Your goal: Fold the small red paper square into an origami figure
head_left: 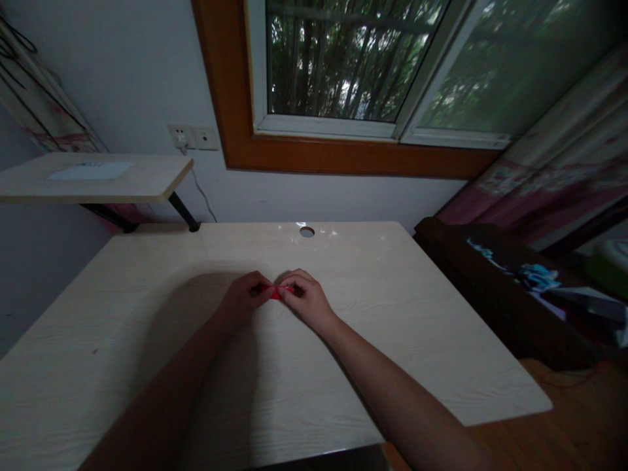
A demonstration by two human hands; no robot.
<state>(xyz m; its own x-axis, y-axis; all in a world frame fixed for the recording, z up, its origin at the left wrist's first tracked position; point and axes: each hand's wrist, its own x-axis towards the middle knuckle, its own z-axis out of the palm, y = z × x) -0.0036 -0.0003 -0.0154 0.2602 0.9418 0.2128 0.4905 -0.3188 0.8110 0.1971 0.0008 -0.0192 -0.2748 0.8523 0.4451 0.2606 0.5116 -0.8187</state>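
A small red piece (275,294), looking like folded paper, is pinched between my two hands over the middle of the pale wooden desk (392,353). My left hand (244,294) grips its left side with thumb and fingers together. On the other side, my right hand (308,296) pinches the right part, where a bit of red shows above the thumb. Fingers cover most of the piece, so its full shape is hidden. Both hands are close together, low over the desktop.
A raised shelf (161,186) on black legs stands at the desk's back left, bearing a white sheet (91,171). Near the back edge is a round cable hole (307,232). Dark furniture with assorted items (540,278) stands to the right. A window (343,65) is behind.
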